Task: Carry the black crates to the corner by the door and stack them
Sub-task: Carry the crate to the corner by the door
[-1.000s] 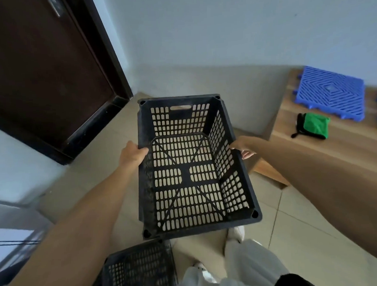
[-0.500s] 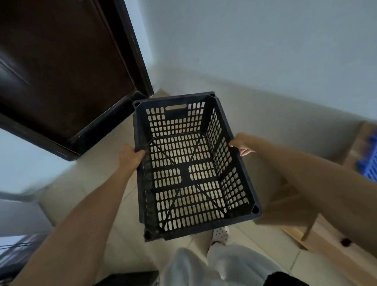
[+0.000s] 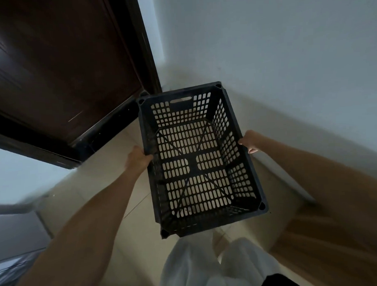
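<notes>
Black crate (image 3: 197, 164) held above floor (image 3: 112, 188), open top up, far end toward corner beside door (image 3: 59, 68). Left hand (image 3: 138, 158) curled over left long rim, right hand (image 3: 249, 141) gripping right rim: opposite holds keep it balanced. No crate visible in corner yet.

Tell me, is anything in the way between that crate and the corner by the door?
Nothing visible. The left hand and right hand hold the crate above the floor, its far end close to the corner beside the door. Through its holes only floor shows; the corner itself is partly hidden.
</notes>
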